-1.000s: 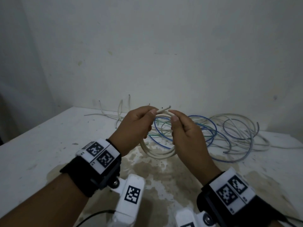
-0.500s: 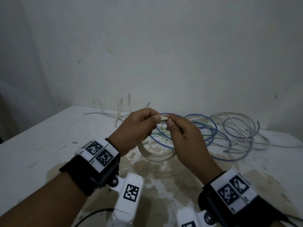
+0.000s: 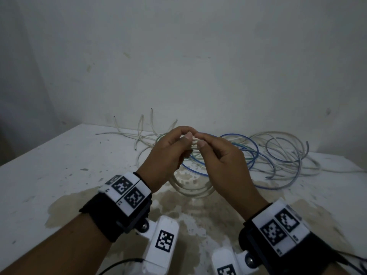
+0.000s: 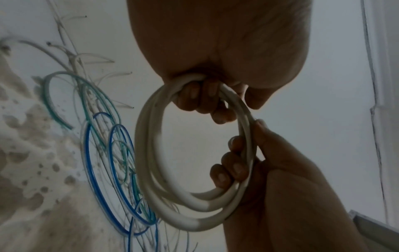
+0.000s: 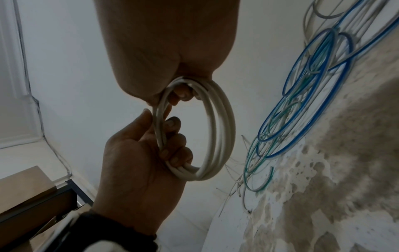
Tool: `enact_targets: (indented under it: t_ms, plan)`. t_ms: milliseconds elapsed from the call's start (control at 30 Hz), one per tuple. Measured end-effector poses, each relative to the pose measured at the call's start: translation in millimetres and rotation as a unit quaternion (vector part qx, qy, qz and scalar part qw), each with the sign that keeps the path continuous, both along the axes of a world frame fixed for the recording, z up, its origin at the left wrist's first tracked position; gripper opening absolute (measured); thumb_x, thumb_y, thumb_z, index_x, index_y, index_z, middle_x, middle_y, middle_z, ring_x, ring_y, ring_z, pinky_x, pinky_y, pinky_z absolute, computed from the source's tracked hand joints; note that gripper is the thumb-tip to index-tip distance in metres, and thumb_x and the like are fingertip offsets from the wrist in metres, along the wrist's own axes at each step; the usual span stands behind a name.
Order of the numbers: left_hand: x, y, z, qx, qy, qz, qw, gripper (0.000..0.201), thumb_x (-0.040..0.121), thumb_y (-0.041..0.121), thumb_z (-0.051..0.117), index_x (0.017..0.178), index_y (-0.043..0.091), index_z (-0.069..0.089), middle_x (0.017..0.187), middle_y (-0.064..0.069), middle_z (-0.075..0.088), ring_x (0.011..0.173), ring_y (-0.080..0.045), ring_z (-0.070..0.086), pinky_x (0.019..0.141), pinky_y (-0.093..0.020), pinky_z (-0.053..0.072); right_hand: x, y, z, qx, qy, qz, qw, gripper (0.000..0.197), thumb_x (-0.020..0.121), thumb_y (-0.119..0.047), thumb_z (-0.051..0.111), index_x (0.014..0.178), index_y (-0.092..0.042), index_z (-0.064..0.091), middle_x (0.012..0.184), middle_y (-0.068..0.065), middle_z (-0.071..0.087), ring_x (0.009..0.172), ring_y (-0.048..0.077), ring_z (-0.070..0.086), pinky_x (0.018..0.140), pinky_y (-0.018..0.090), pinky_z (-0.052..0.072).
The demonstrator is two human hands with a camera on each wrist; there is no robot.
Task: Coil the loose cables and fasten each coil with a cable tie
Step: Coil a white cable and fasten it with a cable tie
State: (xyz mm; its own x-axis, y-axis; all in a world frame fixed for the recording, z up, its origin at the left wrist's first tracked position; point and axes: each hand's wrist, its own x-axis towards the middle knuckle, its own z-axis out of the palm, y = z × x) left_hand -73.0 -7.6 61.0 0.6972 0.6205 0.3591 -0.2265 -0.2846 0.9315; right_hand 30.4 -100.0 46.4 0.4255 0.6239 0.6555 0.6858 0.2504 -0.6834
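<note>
- The left hand [image 3: 168,153] is curled around the top of the white cable coil [image 3: 191,190], with thumb and forefinger pinched on the strands; the wrist views show its fingers hooked through the loops.
- The right hand [image 3: 222,157] grips the same coil just beside the left, its fingers [image 4: 234,163] wrapped through the ring and its thumb pressing the strands from outside.
- The coil hangs between the two hands, lifted above the middle of the stained white table [image 3: 49,171] (several turns lie gathered, roughly round and even).
- No cable tie shows anywhere, so as I judge it this coil is wound but not yet fastened; the fingertips seem to be tucking or settling the short end at the top.
- Behind the hands, toward the back edge of the table, lies a loose tangle: blue cables [image 3: 248,147], green cables [image 3: 164,136] and pale grey-white cables [image 3: 288,147] in overlapping loops, with white cable ends [image 3: 141,124] sticking up at the back left.
- All of those remain uncoiled and untied, so most of the job appears to be left: one coil formed, none visibly fastened.
</note>
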Motion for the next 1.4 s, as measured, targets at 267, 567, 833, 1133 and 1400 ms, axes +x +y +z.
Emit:
enact_targets:
  t_ms: [267, 567, 833, 1133, 1400]
  plan:
    - [10.6, -5.1, -6.8, -0.004, -0.009, 0.020, 1.000, 0.021, 0.098, 0.013, 0.048, 0.095, 0.001, 0.064, 0.054, 0.009, 0.053, 0.039, 0.000, 0.042, 0.043, -0.007, 0.032, 6.6, -12.6, -4.5, -0.043, 0.004, 0.031, 0.999, 0.035, 0.093, -0.020, 0.057, 0.122, -0.036, 0.046, 0.097, -0.022, 0.059, 0.088, -0.012, 0.056, 0.073, 0.002, 0.038]
    - [23.7, -15.3, -21.3, -0.024, -0.021, 0.008, 0.999, 0.019, 0.098, 0.015, 0.048, 0.089, 0.017, 0.066, 0.066, 0.006, 0.060, 0.041, 0.000, 0.042, 0.043, -0.009, 0.033, 26.1, -17.4, -10.6, -0.024, -0.044, -0.003, 0.999, 0.025, 0.093, -0.013, 0.057, 0.105, -0.032, 0.068, 0.085, -0.012, 0.072, 0.084, 0.005, 0.066, 0.076, 0.019, 0.048]
    - [33.2, -29.2, -35.4, 0.008, -0.017, 0.060, 0.998, 0.014, 0.093, 0.019, 0.057, 0.090, 0.011, 0.069, 0.074, 0.002, 0.067, 0.042, 0.007, 0.050, 0.046, -0.004, 0.034, 27.9, -29.7, -11.6, -0.054, 0.177, 0.056, 0.981, 0.017, 0.091, -0.018, 0.059, 0.102, -0.012, 0.071, 0.055, -0.021, 0.059, 0.050, -0.005, 0.054, 0.051, 0.008, 0.038]
    - [44.7, -44.7, -44.2, -0.036, -0.006, 0.013, 0.999, 0.017, 0.095, 0.010, 0.052, 0.096, 0.011, 0.069, 0.042, 0.018, 0.050, 0.042, 0.008, 0.048, 0.046, -0.003, 0.033, 43.3, -45.8, -20.4, -0.090, 0.186, 0.014, 0.978, 0.020, 0.091, -0.009, 0.058, 0.085, -0.025, 0.070, 0.053, -0.016, 0.060, 0.044, 0.000, 0.048, 0.048, 0.010, 0.035]
    - [47.2, -55.5, -50.4, -0.016, -0.043, 0.020, 0.999, 0.019, 0.092, 0.005, 0.057, 0.099, 0.016, 0.070, 0.078, -0.001, 0.057, 0.045, 0.009, 0.050, 0.050, -0.002, 0.035, 50.6, -52.8, -24.6, -0.113, 0.183, 0.008, 0.977, 0.018, 0.090, -0.014, 0.060, 0.103, -0.009, 0.070, 0.059, -0.016, 0.060, 0.049, -0.005, 0.053, 0.049, 0.009, 0.036]
